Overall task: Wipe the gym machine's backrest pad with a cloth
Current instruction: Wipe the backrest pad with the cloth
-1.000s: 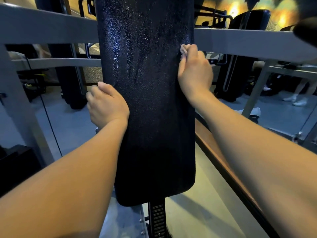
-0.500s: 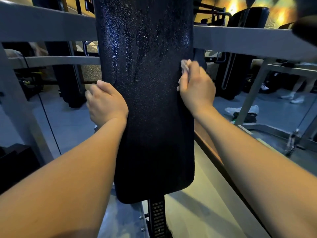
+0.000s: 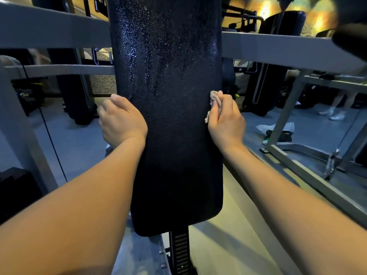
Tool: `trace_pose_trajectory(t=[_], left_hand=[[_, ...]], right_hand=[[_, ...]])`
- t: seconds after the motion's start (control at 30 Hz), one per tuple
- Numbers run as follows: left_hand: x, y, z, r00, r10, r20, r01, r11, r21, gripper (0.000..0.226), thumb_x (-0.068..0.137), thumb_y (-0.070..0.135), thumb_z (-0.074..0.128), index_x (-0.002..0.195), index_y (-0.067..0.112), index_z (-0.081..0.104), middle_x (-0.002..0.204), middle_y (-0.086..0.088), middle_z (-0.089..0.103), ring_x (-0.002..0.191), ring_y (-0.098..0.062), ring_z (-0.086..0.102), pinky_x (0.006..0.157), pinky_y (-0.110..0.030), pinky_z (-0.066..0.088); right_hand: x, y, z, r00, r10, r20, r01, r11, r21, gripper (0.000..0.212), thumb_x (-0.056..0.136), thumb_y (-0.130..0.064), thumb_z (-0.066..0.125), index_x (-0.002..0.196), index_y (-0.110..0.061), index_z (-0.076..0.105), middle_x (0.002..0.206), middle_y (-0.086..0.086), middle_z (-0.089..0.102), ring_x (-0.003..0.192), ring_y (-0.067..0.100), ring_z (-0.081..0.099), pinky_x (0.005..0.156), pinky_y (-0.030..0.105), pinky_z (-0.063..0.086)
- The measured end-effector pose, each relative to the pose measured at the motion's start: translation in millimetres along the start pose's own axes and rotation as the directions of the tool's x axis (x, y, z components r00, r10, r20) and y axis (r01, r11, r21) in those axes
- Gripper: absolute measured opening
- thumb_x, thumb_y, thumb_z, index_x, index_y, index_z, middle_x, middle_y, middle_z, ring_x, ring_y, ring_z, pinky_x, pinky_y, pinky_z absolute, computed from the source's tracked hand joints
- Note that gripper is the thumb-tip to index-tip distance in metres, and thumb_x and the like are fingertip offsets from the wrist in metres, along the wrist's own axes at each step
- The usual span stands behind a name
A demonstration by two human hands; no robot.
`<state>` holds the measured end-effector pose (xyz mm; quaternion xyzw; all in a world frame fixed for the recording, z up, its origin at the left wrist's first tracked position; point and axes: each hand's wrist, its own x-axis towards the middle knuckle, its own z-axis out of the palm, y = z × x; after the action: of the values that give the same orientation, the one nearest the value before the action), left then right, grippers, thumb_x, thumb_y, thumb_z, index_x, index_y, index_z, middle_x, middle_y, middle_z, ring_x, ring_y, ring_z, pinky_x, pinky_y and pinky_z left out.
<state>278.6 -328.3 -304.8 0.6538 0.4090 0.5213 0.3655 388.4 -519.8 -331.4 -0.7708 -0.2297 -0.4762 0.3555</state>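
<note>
The right hand (image 3: 226,120) is coming down the right edge of the backrest pad (image 3: 174,147). A second ago it was working up near the grey crossbar (image 3: 278,48), and now it is sitting level with the left hand (image 3: 123,120). Its fingers are curling round a small pale cloth (image 3: 214,97), bunching it and pressing it against the pad's right edge, with a scrap of cloth poking out above the knuckles and another below. The left hand is holding its place on the opposite edge. The thumb is lying along the front and the fingers are wrapping round behind the left rim, out of sight.

The black pad is filling the middle of the view, standing upright with its long axis running top to bottom. Its textured face is turned towards the person. The rounded lower end is sitting just above a notched black post (image 3: 179,253), and the upper end is running out of the top of the view. The upper half is glistening with droplets, while the lower half is looking dull.
</note>
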Motion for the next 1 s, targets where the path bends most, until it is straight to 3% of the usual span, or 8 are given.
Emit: trace_pose_trajectory(t=[0.27, 0.37, 0.47, 0.53, 0.63, 0.7, 0.87, 1.0], left_hand=[[0.8, -0.1, -0.7, 1.0, -0.004, 0.014, 0.004, 1.0, -0.012, 0.051, 0.109, 0.039, 0.019, 0.124, 0.006, 0.055, 0.137, -0.016, 0.054, 0.123, -0.04, 0.051, 0.094, -0.05, 0.042], [1.6, -1.1, -0.8, 1.0, 0.003, 0.012, -0.002, 1.0, -0.018, 0.051, 0.109, 0.039, 0.02, 0.124, 0.006, 0.056, 0.137, -0.016, 0.054, 0.123, -0.04, 0.051, 0.094, -0.05, 0.042], [1.4, -1.3, 0.7, 1.0, 0.008, 0.006, -0.008, 1.0, -0.025, 0.05, 0.109, 0.039, 0.021, 0.123, 0.006, 0.056, 0.136, -0.016, 0.055, 0.122, -0.04, 0.052, 0.093, -0.049, 0.042], [1.1, -0.9, 1.1, 1.0, 0.007, 0.006, -0.006, 0.999, -0.034, 0.05, 0.108, 0.039, 0.021, 0.122, 0.006, 0.056, 0.135, -0.016, 0.055, 0.121, -0.04, 0.052, 0.093, -0.049, 0.042], [0.7, -1.1, -0.1, 1.0, 0.0, 0.008, 0.0, 0.999, -0.041, 0.049, 0.109, 0.039, 0.021, 0.121, 0.006, 0.056, 0.134, -0.016, 0.055, 0.12, -0.04, 0.052, 0.093, -0.048, 0.042], [0.9, -1.4, -0.8, 1.0, 0.002, 0.013, -0.001, 0.999, -0.037, 0.049, 0.109, 0.038, 0.021, 0.121, 0.006, 0.056, 0.134, -0.017, 0.055, 0.121, -0.04, 0.052, 0.093, -0.049, 0.042], [2.2, -3.1, 1.5, 1.0, 0.009, -0.004, -0.009, 0.999, -0.04, 0.049, 0.109, 0.038, 0.022, 0.12, 0.006, 0.057, 0.133, -0.016, 0.056, 0.119, -0.041, 0.052, 0.092, -0.05, 0.042], [2.4, -2.3, 0.7, 1.0, 0.013, -0.001, -0.013, 0.999, -0.043, 0.049, 0.109, 0.038, 0.022, 0.118, 0.006, 0.058, 0.132, -0.016, 0.057, 0.117, -0.04, 0.054, 0.092, -0.05, 0.044]], right_hand=[[63.0, -15.6, 5.9, 0.976, 0.218, -0.015, -0.218, 0.975, 0.035, 0.024, 0.107, -0.029, 0.043, 0.116, -0.009, 0.052, 0.11, 0.009, 0.071, 0.093, 0.035, 0.067, 0.064, 0.037, 0.041], [18.3, -31.7, 6.3, 0.978, -0.21, 0.005, 0.21, 0.978, -0.011, 0.019, 0.103, -0.024, 0.053, 0.118, -0.012, 0.059, 0.106, 0.009, 0.071, 0.083, 0.034, 0.068, 0.059, 0.033, 0.039], [36.7, -24.6, 5.5, 0.823, -0.559, 0.104, 0.569, 0.806, -0.163, 0.021, 0.104, -0.025, 0.054, 0.107, -0.01, 0.067, 0.085, 0.01, 0.066, 0.067, 0.035, 0.063, 0.056, 0.041, 0.045], [71.3, -22.6, 4.2, 0.862, -0.506, 0.034, 0.497, 0.83, -0.254, 0.023, 0.104, -0.027, 0.051, 0.097, -0.009, 0.063, 0.079, 0.012, 0.064, 0.063, 0.038, 0.061, 0.054, 0.041, 0.042], [94.8, -37.6, 3.0, 0.987, -0.157, -0.041, 0.145, 0.966, -0.215, 0.027, 0.104, -0.028, 0.046, 0.111, -0.005, 0.057, 0.094, 0.014, 0.07, 0.075, 0.039, 0.065, 0.061, 0.04, 0.041], [73.8, -56.5, 10.2, 0.979, -0.203, -0.015, 0.199, 0.969, -0.148, 0.026, 0.103, -0.026, 0.046, 0.112, -0.004, 0.057, 0.096, 0.015, 0.07, 0.075, 0.038, 0.066, 0.06, 0.041, 0.043], [53.3, -60.2, 13.6, 0.665, -0.727, 0.169, 0.746, 0.656, -0.115, 0.033, 0.108, -0.028, 0.039, 0.102, -0.019, 0.071, 0.08, 0.002, 0.068, 0.067, 0.031, 0.064, 0.058, 0.043, 0.042], [110.8, -63.2, 3.4, 0.905, -0.422, 0.053, 0.421, 0.873, -0.245, 0.025, 0.103, -0.03, 0.042, 0.107, -0.011, 0.059, 0.089, 0.011, 0.07, 0.072, 0.04, 0.066, 0.062, 0.043, 0.045]])
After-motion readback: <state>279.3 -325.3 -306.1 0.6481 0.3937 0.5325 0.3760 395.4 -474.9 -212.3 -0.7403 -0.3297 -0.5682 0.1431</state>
